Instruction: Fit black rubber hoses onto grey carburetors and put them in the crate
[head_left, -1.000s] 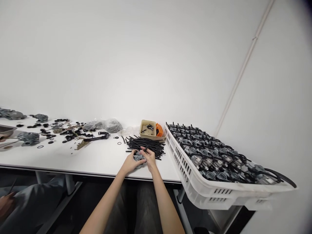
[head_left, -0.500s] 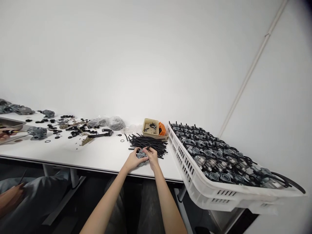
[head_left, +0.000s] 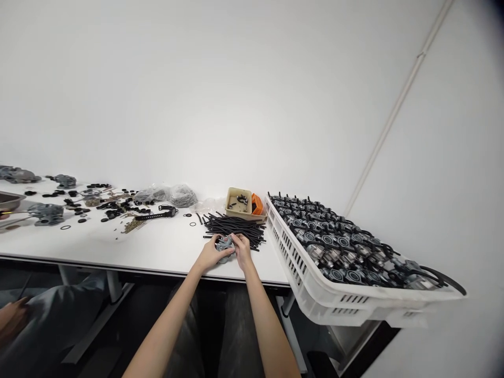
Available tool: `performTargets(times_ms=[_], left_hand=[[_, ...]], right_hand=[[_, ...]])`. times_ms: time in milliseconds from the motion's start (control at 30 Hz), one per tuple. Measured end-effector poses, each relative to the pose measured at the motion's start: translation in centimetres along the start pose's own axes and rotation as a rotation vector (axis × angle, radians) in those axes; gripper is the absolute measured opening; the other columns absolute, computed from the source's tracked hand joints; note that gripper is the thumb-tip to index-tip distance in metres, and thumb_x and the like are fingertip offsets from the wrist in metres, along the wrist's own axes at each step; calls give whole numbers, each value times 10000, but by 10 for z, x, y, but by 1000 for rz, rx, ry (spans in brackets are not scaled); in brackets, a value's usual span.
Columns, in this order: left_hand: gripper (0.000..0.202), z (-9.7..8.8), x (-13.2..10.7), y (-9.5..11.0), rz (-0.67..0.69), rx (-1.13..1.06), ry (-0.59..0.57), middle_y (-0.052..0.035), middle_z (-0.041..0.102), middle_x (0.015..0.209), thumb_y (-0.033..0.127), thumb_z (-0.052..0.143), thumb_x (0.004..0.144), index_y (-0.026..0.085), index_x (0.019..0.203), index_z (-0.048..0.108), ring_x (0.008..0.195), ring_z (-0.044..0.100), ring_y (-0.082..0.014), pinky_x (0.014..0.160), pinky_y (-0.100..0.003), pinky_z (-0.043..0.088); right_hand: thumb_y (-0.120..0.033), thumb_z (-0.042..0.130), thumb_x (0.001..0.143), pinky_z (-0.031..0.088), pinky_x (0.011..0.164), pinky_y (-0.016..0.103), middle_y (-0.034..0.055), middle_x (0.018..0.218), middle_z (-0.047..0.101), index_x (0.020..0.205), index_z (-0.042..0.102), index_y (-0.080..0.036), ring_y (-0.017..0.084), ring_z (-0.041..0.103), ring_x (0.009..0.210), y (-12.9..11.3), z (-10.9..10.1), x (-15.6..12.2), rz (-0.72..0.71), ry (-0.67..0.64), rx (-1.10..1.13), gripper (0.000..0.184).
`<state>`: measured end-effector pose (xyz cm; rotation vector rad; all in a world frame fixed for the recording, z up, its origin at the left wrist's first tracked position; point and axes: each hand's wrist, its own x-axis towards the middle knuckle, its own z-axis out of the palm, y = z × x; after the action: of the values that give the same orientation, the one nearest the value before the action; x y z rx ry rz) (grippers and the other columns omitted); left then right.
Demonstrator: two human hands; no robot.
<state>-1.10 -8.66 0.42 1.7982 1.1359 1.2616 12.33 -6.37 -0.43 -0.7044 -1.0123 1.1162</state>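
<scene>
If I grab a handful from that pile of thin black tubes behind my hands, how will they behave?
The black tubes look thin and long, so probably light and bendy. They lie loose in a heap, so some would likely slip out. Round in section, they may roll on the white table.

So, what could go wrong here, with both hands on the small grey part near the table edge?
Both the left hand and the right hand hold the grey part close to the table edge, so a slip might drop it to the floor. The loose black tubes lie just behind and could be swept away. The white crate overhangs the table and might tip if bumped.
</scene>
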Motion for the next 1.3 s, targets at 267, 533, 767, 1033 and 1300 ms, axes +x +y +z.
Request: performTargets(times_ms=[267, 533, 767, 1033, 1300], left_hand=[[497, 0, 1, -1, -7, 5, -1, -84, 668, 1014, 506, 673, 638, 186, 995, 541, 945, 621, -234, 820, -337, 476], [492, 1, 2, -5, -1, 5, -9, -76, 664, 987, 515, 666, 650, 189, 992, 527, 903, 621, -225, 816, -339, 468], [483, 1, 2, -4, 24, 35, 17, -79, 659, 977, 516, 661, 654, 184, 981, 531, 898, 613, -228, 828, -344, 455], [528, 2, 3, -5, 7, 37, 13, -92, 665, 982, 496, 681, 632, 174, 1023, 529, 902, 616, -243, 830, -366, 463], [516, 1, 1, -1, 24, 21, -16, -97, 670, 1000, 469, 688, 643, 186, 1035, 506, 915, 625, -247, 810, -364, 480]], right_hand=[[-305, 674, 630, 403, 630, 237, -38, 608, 506, 608, 527, -190, 122, 496, 612, -3, 0, -2, -51, -11, 30, 188], [-248, 697, 577, 386, 607, 217, -52, 631, 468, 616, 508, -194, 110, 481, 615, -7, 2, -6, -40, -3, 19, 201], [-336, 744, 587, 450, 666, 257, 0, 722, 593, 676, 535, -194, 165, 581, 729, -7, 1, -7, -49, -25, -20, 268], [-324, 779, 593, 482, 762, 315, 32, 810, 651, 879, 657, -173, 192, 652, 763, -9, 4, -7, -27, -91, -7, 345], [-359, 772, 606, 508, 760, 340, 59, 785, 692, 970, 685, -149, 204, 663, 753, -5, 2, -4, 0, -80, -54, 429]])
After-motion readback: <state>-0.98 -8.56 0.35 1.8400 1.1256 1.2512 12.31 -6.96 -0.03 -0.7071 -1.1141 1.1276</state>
